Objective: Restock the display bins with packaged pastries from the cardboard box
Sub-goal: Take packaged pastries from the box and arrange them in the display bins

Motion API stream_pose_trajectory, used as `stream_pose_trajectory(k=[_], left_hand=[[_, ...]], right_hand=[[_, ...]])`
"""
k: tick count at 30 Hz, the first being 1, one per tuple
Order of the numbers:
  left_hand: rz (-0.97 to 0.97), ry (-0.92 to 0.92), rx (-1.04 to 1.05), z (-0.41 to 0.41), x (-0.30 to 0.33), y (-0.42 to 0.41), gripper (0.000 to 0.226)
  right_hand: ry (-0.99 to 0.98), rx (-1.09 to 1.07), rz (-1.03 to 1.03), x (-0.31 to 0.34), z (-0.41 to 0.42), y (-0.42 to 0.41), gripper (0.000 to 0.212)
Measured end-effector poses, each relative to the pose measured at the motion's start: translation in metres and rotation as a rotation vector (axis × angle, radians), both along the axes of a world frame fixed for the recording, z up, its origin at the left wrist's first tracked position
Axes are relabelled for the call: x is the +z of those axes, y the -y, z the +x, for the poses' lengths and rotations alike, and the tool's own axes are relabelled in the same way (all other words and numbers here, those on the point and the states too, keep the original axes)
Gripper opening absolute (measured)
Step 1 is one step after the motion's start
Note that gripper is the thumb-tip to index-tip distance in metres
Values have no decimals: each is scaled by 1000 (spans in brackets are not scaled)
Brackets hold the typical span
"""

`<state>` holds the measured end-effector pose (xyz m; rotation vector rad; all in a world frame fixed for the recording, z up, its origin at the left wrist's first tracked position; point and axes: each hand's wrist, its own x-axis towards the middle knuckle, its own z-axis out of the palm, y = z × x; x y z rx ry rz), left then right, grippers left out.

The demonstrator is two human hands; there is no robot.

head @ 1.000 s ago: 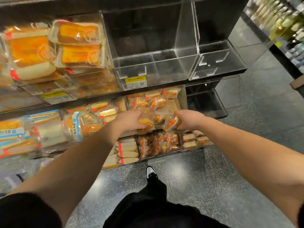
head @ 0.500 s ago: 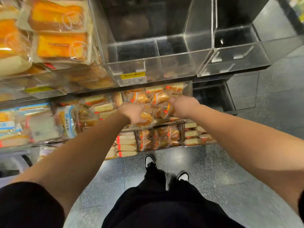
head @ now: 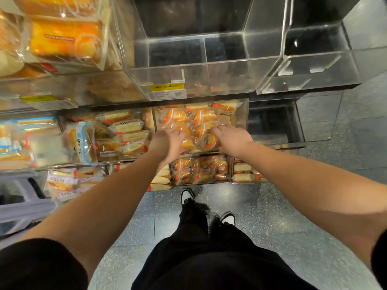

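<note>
Both my hands are down in the clear bin (head: pixel 243 114) at the middle of the frame, on the heap of wrapped round pastries (head: pixel 188 118) that fills it. My left hand (head: pixel 167 139) lies knuckles-up on the near left part of the heap, fingers curled down onto a packet; whether they truly pinch it I cannot tell. My right hand (head: pixel 232 137) rests on the near right part, fingers bent over another wrapped bun (head: pixel 207 141), and again the hold itself is hidden under my knuckles.

Above this bin, in the upper middle, sits an acrylic bin (head: pixel 199 80) with a yellow price label (head: pixel 166 87) on its front. To its right is another clear bin (head: pixel 314 76). At upper left, large orange cakes (head: pixel 65 40) in wrappers stand stacked. Left of my hands lie sliced cake packets (head: pixel 127 126). Below, a lower bin (head: pixel 201 169) holds more buns. My black trousers (head: pixel 199 248) and shoes (head: pixel 187 195) show over the speckled floor (head: pixel 282 206).
</note>
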<state>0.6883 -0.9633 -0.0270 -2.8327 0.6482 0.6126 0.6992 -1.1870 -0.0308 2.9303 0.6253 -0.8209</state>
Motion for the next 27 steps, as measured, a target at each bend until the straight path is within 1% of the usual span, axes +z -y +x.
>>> stream_pose_trajectory(k=[3,6,9,11,17,21,23,27], left_hand=[[8,45,-61,-3,-14,-4,41],[45,55,-44,-8,-27,-4,45],[124,57,-43,-9,-34,-2,47],[129,38,-55,-8,-37,-2,50],[75,67,-112,-11,-39,-17,68],[-88,37,-46,-9,-34,-21,67],[-153,48,6,0,-28,-18,73],[-89,-7,71,16,-25,-11,95]], right_hand=[[20,5,18,-8,-3,0,60],[14,-39,62,-16,-5,1,63],[-22,-68,145,-21,-5,5,67],[-31,-64,176,-21,-3,9,67],[-20,-62,184,-25,-6,9,58],[-11,-81,226,-34,-8,-2,55],[-4,-97,248,-38,-9,-3,54],[51,-106,231,-39,-16,2,53]])
